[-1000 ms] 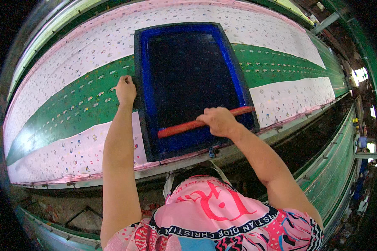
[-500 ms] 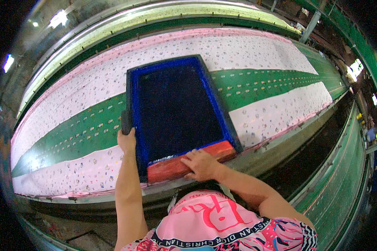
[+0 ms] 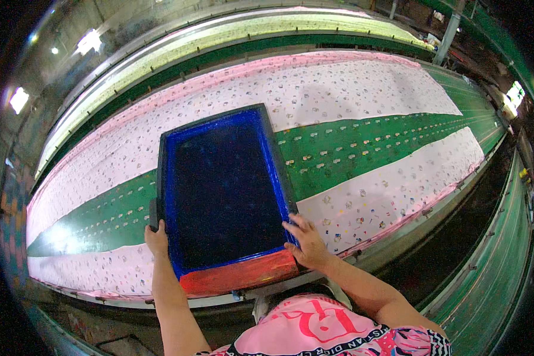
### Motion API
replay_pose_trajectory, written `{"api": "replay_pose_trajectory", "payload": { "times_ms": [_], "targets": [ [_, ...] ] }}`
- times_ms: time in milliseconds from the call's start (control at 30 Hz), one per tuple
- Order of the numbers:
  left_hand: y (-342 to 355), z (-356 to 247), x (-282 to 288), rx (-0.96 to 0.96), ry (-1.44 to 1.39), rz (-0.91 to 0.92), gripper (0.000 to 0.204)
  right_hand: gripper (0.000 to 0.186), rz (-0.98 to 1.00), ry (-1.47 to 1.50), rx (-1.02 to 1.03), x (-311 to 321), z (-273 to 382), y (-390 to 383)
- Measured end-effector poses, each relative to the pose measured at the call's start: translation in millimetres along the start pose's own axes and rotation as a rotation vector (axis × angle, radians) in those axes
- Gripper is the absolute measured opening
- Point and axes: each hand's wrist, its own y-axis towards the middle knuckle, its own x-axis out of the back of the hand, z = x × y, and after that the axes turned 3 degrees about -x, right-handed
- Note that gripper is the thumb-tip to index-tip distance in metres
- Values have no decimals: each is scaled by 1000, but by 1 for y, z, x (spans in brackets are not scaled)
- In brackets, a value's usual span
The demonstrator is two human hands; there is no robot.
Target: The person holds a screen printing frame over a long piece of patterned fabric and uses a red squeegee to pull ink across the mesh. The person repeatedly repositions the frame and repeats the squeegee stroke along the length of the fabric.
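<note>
A screen printing frame [image 3: 225, 190] with a dark mesh, blue border and black outer edge lies tilted across the printed fabric. A red strip [image 3: 237, 277] runs along its near end. My left hand [image 3: 156, 238] is closed round its left edge, just below a dark block [image 3: 153, 213] on that side. At the near right corner, my right hand [image 3: 307, 242] grips the right edge with fingers slightly apart. What lies under the frame is hidden.
Two pale pink strips of patterned fabric [image 3: 391, 196] lie along a long green table [image 3: 326, 163]. Another table with yellowish cloth [image 3: 219, 44] stands beyond. A green table [image 3: 480, 267] runs at the right, across a dark gap [image 3: 433, 243]. A post [image 3: 449, 35] rises far right.
The screen printing frame has shifted left and nearer to me. My right hand has gone from the red strip to the frame's right edge; my left hand keeps its hold.
</note>
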Motion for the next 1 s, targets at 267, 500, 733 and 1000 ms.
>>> {"api": "replay_pose_trajectory", "payload": {
  "times_ms": [267,500,733,1000],
  "targets": [
    [11,-8,-5,20,-190,141,59,73,-76,240,-256,-29,-45,30],
    [16,39,-12,56,-65,225,58,51,-318,597,-483,-45,-63,19],
    [20,48,-16,26,-33,177,86,59,-247,823,-588,-20,-43,30],
    [35,16,3,215,-380,324,80,70,-219,976,-380,22,-15,62]
  ]
}}
